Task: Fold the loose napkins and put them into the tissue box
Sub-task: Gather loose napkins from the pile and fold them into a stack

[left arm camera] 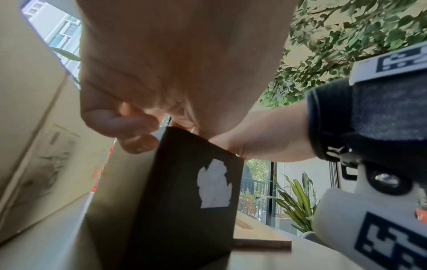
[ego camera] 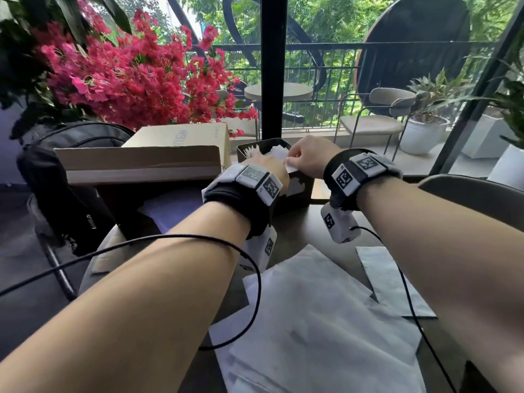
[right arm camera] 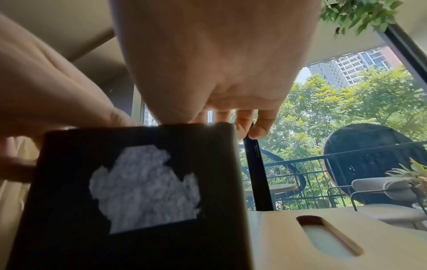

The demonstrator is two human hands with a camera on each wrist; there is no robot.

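A black tissue box (ego camera: 297,191) with a white patch on its near wall is shown standing toward the far edge of a round table (ego camera: 295,225), just beside a cardboard box (ego camera: 158,160) on its left. Both hands are held over the open top of the tissue box. The right hand (ego camera: 306,157) is seen with fingers and thumb curled, pinching a folded white napkin (ego camera: 279,156) at the box's near rim; further white napkins are visible inside the box. The left hand (ego camera: 268,163) is laid at the left part of the opening, largely hidden behind its wrist band; whether it is closed on anything cannot be told, although in the left wrist view two of its fingers (left arm camera: 124,124) are seen bent beside the box's upper corner. Loose napkins (ego camera: 317,316) are spread unfolded over the near edge of the table, and one more (ego camera: 394,282) is seen toward the near right edge. A wooden lid (right arm camera: 323,235) with a slot is shown lying to the right of the tissue box.
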